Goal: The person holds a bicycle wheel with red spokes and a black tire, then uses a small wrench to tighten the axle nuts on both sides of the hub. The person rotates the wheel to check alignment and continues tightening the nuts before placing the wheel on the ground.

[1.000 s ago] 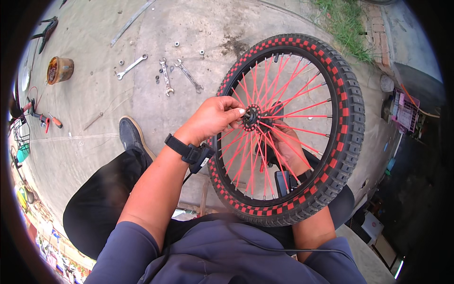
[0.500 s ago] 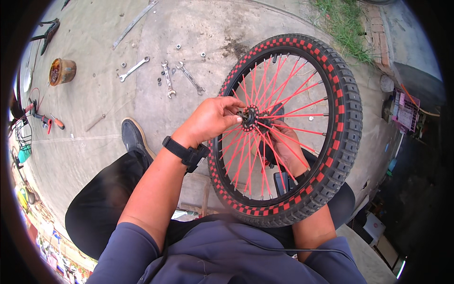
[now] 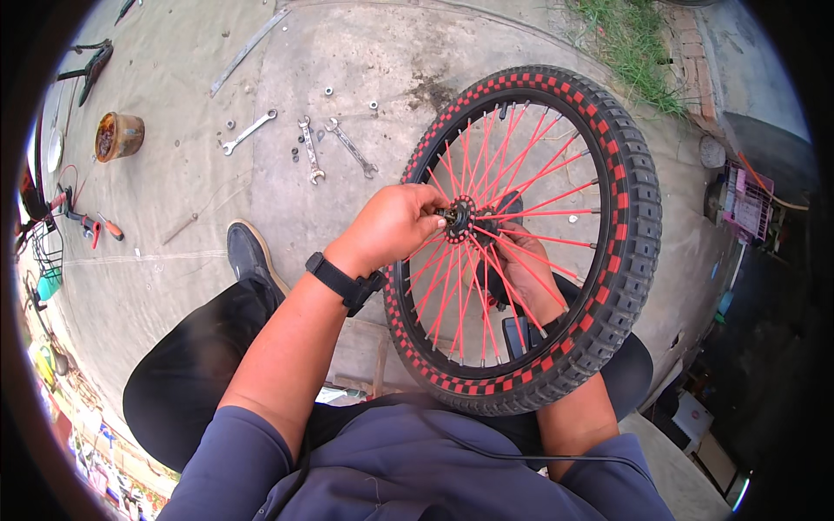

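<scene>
One red-spoked wheel (image 3: 462, 222) tilts before me at one o'clock; my left hand (image 3: 393, 221) pinches its axle end (image 3: 446, 215), while behind the spokes (image 3: 565, 212) I cannot tell whether my right hand (image 3: 532, 285) is clamped.

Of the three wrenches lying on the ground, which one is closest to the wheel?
The rightmost wrench, slanting down toward the wheel; the middle wrench and leftmost wrench both lie farther left.
</scene>
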A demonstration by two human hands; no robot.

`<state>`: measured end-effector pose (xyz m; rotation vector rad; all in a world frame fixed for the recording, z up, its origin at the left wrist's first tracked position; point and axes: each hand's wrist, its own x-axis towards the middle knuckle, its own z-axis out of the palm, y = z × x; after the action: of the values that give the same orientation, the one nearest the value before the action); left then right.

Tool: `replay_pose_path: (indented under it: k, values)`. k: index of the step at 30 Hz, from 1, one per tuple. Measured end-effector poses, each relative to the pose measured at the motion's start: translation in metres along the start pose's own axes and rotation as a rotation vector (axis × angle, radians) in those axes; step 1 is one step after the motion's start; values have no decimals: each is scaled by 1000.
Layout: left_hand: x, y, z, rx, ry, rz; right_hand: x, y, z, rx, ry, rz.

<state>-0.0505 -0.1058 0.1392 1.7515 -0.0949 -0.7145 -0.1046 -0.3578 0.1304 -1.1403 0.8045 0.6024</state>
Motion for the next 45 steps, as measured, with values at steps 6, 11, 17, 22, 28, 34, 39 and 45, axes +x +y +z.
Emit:
replay_pose_path:
  k: [6,11,17,22,28,34,39,45]
  values:
    - [-1,12,-1,-92,22,-173,5,5,-6,19,27,2]
    - [3,12,3,-161,-21,-260,5,6,-7,5,17,-6]
    - [0,1,5,86,45,109,6,7,-10,10,-7,7]
    - [-2,6,7,33,59,-17,4,5,-9,4,-5,-17]
    - [2,16,4,101,-30,-168,0,-3,-3,-44,-26,-1]
    - [-1,2,12,-22,102,71,1,0,-5,-17,-40,0]
    - [1,17,5,-144,-12,-241,-1,-4,2,-27,8,-10]
    - [3,-10,17,-13,154,239,-5,-11,10,-31,6,29]
